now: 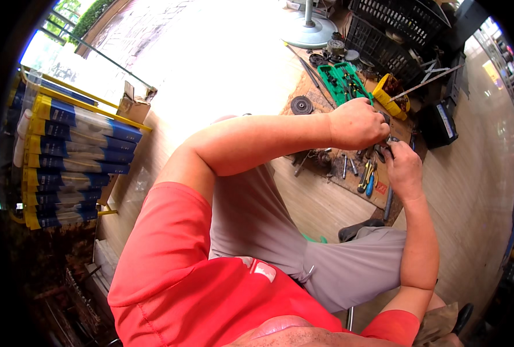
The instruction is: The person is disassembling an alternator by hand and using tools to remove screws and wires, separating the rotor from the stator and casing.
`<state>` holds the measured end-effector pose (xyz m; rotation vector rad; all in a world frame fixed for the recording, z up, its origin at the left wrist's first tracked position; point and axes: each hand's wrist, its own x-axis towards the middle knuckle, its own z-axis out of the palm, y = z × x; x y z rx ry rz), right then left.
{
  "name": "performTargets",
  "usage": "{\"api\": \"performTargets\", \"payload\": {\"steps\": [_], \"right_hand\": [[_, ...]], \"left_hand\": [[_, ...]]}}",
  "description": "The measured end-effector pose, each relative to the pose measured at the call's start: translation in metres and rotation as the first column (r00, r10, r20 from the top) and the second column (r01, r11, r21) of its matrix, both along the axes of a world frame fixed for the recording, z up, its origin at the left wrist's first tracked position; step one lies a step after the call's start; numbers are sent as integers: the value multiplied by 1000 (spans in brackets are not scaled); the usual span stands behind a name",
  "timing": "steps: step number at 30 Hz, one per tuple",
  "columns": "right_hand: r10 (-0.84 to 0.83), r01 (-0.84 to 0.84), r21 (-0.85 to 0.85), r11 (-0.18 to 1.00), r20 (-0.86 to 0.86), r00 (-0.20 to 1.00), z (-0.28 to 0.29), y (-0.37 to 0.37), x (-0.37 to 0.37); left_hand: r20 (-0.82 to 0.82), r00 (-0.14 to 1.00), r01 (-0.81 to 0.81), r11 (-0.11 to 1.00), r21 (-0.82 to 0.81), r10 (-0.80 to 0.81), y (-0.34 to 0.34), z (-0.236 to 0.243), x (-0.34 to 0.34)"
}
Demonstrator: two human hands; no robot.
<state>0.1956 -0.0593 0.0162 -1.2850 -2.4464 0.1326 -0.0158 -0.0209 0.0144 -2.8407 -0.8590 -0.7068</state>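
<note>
Both my hands meet over the clutter of tools to the right of centre. My left hand [358, 123] is closed, palm down, with its fingers curled round something dark. Just below it, my right hand [405, 170] pinches a small dark metal part [392, 139] between thumb and fingers. The part touches both hands, and my fingers hide most of it, so its kind does not show. Under the hands lie a blue-handled screwdriver [370, 186] and other hand tools on a cardboard sheet [355, 186]. Beyond my left hand, a green tool case [339, 81] lies open.
A yellow bin [388, 92] and a black box [439, 123] stand right of the tools, black crates [378, 46] behind them. A dark round wheel [301, 105] lies beyond my left forearm. Far off is a round stand base [309, 33]. Leftward, a yellow rack holds blue-and-yellow packages [83, 144].
</note>
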Motion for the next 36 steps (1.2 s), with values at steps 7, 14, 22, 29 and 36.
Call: {"api": "performTargets", "payload": {"steps": [7,14,22,29,36], "right_hand": [[11,-12,25,1000,41,999,-2,1,3],[27,-29,31,999,66,997,0,-2,-1],[4,-5,24,1000,60,998,-5,1,0],[-25,22,32,999,76,997,-4,2,-2],[-18,12,43,999,135,991,-6,0,-1]], "left_hand": [[-28,1000,-12,999,-39,11,-6,1,5],[-15,999,-31,993,-117,29,-9,1,5],[-17,999,29,999,24,-28,-8,2,1],[-41,998,-44,999,26,45,-7,2,5],[-97,992,-93,992,-80,85,-10,6,9]]}}
